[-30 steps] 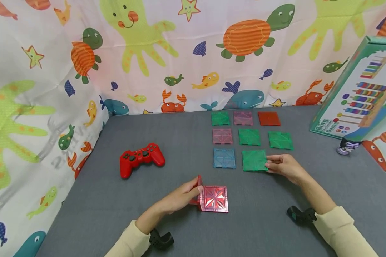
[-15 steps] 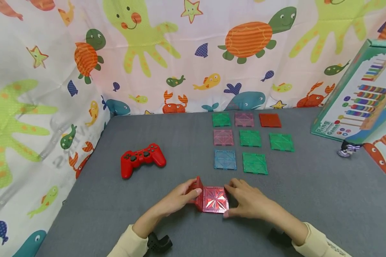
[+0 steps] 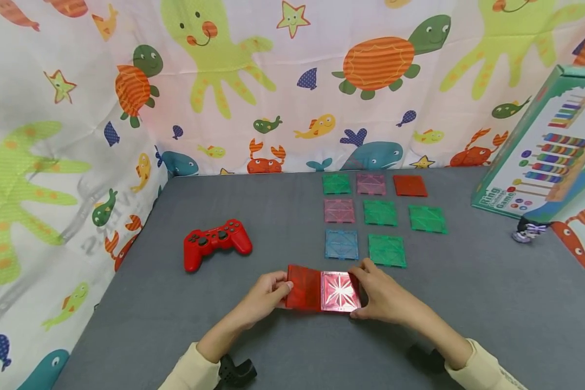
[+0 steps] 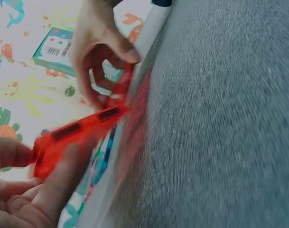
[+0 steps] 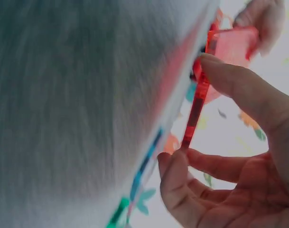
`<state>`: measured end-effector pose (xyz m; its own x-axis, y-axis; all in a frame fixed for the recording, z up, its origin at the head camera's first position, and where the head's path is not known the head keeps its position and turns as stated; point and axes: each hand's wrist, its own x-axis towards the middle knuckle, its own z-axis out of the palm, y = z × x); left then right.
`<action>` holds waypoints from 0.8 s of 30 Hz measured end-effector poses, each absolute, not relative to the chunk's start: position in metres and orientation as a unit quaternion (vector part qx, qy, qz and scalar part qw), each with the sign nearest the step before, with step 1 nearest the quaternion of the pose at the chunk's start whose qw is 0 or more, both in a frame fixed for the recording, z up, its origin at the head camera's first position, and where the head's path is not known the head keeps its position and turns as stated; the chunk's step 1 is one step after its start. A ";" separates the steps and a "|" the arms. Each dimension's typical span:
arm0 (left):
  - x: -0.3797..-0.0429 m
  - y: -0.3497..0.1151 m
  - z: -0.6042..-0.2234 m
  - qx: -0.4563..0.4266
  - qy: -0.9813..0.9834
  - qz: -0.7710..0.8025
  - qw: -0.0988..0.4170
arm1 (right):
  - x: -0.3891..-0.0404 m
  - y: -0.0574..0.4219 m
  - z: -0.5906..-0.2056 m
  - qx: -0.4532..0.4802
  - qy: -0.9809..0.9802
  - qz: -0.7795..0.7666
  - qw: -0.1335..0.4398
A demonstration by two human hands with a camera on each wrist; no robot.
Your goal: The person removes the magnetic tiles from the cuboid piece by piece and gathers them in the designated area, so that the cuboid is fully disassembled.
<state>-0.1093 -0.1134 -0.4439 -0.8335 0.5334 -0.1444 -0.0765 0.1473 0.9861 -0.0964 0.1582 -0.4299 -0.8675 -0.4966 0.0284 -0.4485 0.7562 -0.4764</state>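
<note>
Two red magnetic tiles join edge to edge in front of me in the head view. My left hand (image 3: 263, 298) pinches the outer side of the plain red tile (image 3: 304, 288), which leans at an angle. My right hand (image 3: 389, 295) grips the far side of the shiny starburst tile (image 3: 340, 291), thumb and fingers at its edges. Both wrist views show the pair raised above the cloth, with the left fingers (image 4: 63, 183) on one tile and the right thumb (image 5: 229, 78) on the other. Whether another red piece hides behind them I cannot tell.
Beyond the hands lie several flat tiles, among them a blue tile (image 3: 342, 245), a green tile (image 3: 387, 251) and a red-orange tile (image 3: 410, 186). A red game controller (image 3: 217, 243) sits left. A boxed ring game (image 3: 541, 146) and a small figurine (image 3: 529, 229) stand right.
My right hand has let go of the green tile and come to grip the starburst tile. The joined tiles have moved right and up, and the plain tile has swung outward to show its face.
</note>
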 end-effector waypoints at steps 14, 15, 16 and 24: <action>-0.132 -0.090 -0.420 0.124 0.594 0.775 0.176 | -0.118 0.201 -0.407 -0.143 0.721 -0.669 0.108; -0.132 -0.088 -0.418 0.123 0.589 0.780 0.172 | -0.118 0.202 -0.406 -0.134 0.701 -0.692 0.112; -0.133 -0.088 -0.418 0.124 0.584 0.784 0.171 | -0.118 0.202 -0.406 -0.127 0.684 -0.709 0.113; -0.129 -0.093 -0.422 0.117 0.591 0.777 0.182 | -0.115 0.239 -0.410 -0.050 0.645 -0.756 0.102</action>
<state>-0.1287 -0.0930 -0.4222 -0.9065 0.4210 -0.0327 -0.1440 -0.2354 0.9612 -0.1148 0.2392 -0.4099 -0.9740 -0.2195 -0.0562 0.0901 -0.1473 -0.9850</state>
